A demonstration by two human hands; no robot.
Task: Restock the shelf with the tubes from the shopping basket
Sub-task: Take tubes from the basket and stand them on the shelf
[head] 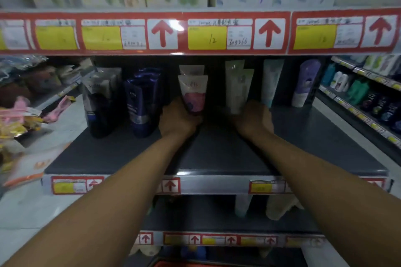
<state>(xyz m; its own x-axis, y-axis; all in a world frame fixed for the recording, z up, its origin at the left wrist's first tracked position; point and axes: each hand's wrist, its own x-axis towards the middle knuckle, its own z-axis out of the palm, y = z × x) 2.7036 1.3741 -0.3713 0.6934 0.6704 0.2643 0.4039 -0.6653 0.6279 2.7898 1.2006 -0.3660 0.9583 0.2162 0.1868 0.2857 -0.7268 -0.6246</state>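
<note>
While both arms are reaching deep into the dark shelf [217, 158] at the centre of the frame, the person is setting tubes upright near its back. The left hand [179, 120] is wrapping its fingers around the cap end of the pink-and-white tube [193, 93], which is standing cap-down in front of a matching tube behind it. Just right of centre, the right hand [255, 120] is closing on the base of the pale green tube [238, 91]; its fingers are hidden behind the hand, so I cannot tell exactly how they are gripping. Dark blue tubes [142, 102] are standing to the left, a teal tube [271, 81] to the right. Placement seems to be the step in hand; next, each tube probably needs steadying before release. A red edge at the bottom of the frame may be the basket, though that is unclear.
</note>
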